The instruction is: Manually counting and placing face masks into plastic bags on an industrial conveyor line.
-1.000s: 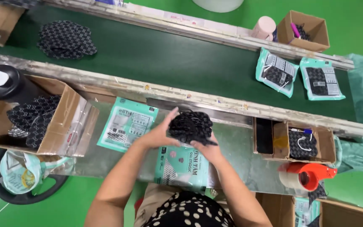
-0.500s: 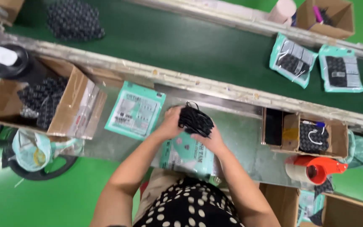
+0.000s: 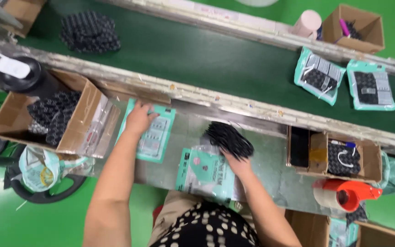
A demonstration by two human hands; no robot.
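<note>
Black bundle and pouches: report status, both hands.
Left hand flat on pouch stack. Right hand holds black bundle above open pouch. Nothing in the way.

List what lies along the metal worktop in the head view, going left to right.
Cardboard box of black masks → left hand on a teal pouch → right hand holding a black mask stack → small cardboard box → tape dispenser.

Bare forearms, no sleeves, black garment with pale dots
</note>
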